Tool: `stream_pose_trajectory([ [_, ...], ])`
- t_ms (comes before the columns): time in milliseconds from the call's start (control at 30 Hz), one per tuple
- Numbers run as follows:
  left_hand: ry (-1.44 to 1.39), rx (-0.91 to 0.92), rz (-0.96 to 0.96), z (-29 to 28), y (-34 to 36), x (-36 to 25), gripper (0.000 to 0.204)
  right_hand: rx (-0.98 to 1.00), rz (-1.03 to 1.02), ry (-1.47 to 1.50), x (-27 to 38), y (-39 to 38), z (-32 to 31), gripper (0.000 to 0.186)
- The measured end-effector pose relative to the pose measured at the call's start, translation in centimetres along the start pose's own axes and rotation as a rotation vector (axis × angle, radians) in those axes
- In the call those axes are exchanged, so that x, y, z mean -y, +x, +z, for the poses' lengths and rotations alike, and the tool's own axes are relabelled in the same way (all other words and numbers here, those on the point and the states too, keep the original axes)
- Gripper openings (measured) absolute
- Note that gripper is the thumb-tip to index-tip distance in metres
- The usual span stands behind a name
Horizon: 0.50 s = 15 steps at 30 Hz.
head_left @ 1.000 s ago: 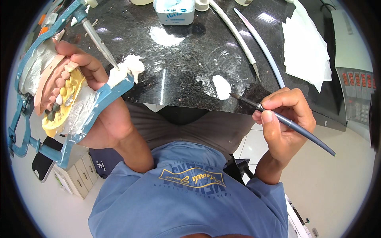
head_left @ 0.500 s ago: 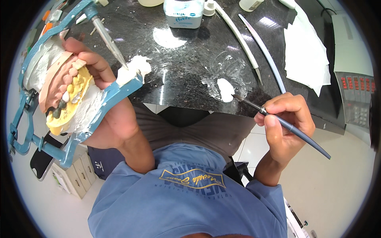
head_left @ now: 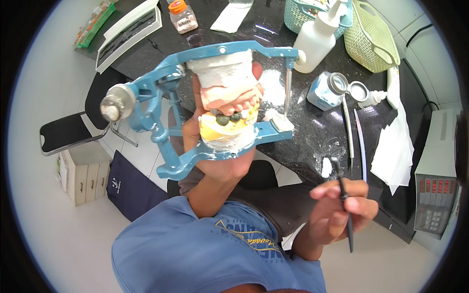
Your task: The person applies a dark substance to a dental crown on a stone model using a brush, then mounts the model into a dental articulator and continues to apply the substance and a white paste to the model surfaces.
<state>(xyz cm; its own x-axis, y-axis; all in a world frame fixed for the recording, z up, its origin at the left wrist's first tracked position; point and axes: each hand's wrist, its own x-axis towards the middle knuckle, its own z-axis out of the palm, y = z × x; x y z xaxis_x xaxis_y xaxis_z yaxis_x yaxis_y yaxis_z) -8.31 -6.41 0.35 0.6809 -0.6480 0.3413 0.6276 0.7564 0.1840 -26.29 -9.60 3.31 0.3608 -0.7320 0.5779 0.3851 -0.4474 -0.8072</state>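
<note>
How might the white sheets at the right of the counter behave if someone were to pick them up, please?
The white sheets would probably feel light and floppy, as they look thin. They might separate, since their staggered corners suggest overlapping layers. They could slide easily, because the dark counter looks glossy.

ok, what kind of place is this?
Probably a dental lab workbench: a blue articulator holds pink and yellow tooth models, and a slim dark brush is held near a small white patch on the dark countertop.
</note>
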Motion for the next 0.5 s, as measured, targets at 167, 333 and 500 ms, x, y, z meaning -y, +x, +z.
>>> stream_pose_trajectory([
  [167,-0.080,-0.073,-0.035,0.4,-0.3,-0.2,0.036,0.122,-0.139,0.036,-1.8,1.0,2.9,0.030],
  [333,-0.032,-0.056,0.005,-0.3,-0.2,-0.5,0.035,0.004,-0.160,-0.135,-1.5,0.9,5.6,0.030],
  [500,-0.064,0.075,-0.071,0.5,-0.7,-1.1,0.037,0.041,-0.182,-0.169,-1.0,0.6,6.1,0.029],
])
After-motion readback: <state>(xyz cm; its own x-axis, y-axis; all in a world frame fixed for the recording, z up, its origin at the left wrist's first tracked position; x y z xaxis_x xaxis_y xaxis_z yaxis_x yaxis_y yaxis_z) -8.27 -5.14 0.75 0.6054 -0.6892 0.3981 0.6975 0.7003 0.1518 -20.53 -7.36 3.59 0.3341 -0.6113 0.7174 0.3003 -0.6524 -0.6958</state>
